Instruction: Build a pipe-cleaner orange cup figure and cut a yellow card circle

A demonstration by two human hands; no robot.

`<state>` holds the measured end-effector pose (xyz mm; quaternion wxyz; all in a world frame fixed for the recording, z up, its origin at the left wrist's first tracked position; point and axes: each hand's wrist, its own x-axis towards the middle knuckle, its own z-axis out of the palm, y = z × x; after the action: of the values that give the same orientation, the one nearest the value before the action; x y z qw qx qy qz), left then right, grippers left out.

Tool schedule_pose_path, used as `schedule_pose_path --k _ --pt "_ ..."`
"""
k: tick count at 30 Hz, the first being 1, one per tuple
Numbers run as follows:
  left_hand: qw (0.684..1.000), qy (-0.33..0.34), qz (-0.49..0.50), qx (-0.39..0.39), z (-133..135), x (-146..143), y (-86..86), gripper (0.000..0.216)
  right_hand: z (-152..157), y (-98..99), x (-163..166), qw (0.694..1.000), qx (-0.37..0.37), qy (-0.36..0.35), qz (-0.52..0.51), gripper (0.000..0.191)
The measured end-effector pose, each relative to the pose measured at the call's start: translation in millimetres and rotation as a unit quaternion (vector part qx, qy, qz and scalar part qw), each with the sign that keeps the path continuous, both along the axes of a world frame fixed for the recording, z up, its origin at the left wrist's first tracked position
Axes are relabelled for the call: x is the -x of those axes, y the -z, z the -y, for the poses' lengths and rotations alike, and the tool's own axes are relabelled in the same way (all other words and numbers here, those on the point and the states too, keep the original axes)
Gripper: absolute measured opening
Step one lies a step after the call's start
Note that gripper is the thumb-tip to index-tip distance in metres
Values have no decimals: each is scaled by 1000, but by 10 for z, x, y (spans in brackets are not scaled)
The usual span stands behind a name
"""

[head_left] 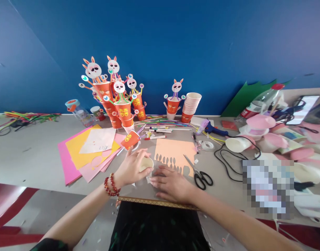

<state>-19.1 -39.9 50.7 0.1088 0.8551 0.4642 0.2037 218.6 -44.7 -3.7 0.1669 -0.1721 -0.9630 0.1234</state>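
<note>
Right hand (pixel 172 184) flat, grip wide, left hand (pixel 130 168) holding one paper cup (pixel 146 164), one scissors (pixel 199 175) beside

Red paper cups (pixel 125 112): gold double-happiness sign 囍 on side. Bottle label (pixel 247 112): red, print too small, unreadable.

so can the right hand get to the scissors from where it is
Probably yes: the scissors lie on the table just beside the right hand, handles toward it, with nothing between them. The hand lies flat, fingers open.
</note>
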Motion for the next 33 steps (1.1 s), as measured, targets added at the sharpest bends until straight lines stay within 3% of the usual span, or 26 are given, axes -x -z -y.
schedule_pose_path --k 10,14,16,18,21,22,27,33 --pt "1000 21 -6 -19 -24 4 -14 30 344 27 119 999 6 49 -2 42" --pt "999 29 -12 -34 -52 20 15 30 342 -26 -15 999 13 36 -13 37" --pt "999 37 -12 -36 -70 32 34 29 256 -87 -219 995 19 100 -19 34" --pt "999 42 -11 -32 -83 43 54 28 100 -168 -499 975 26 221 -11 32" --pt "998 50 -6 -29 -91 52 89 30 -238 -282 -916 896 31 440 53 29" --pt "998 51 -2 -30 -92 53 102 32 -363 -303 -1016 874 26 481 64 28" --pt "998 51 25 -32 -83 42 147 34 -862 -243 -1109 832 25 544 106 29" --pt "997 44 62 -4 -43 10 136 31 -1026 -220 -1098 843 59 530 72 38"
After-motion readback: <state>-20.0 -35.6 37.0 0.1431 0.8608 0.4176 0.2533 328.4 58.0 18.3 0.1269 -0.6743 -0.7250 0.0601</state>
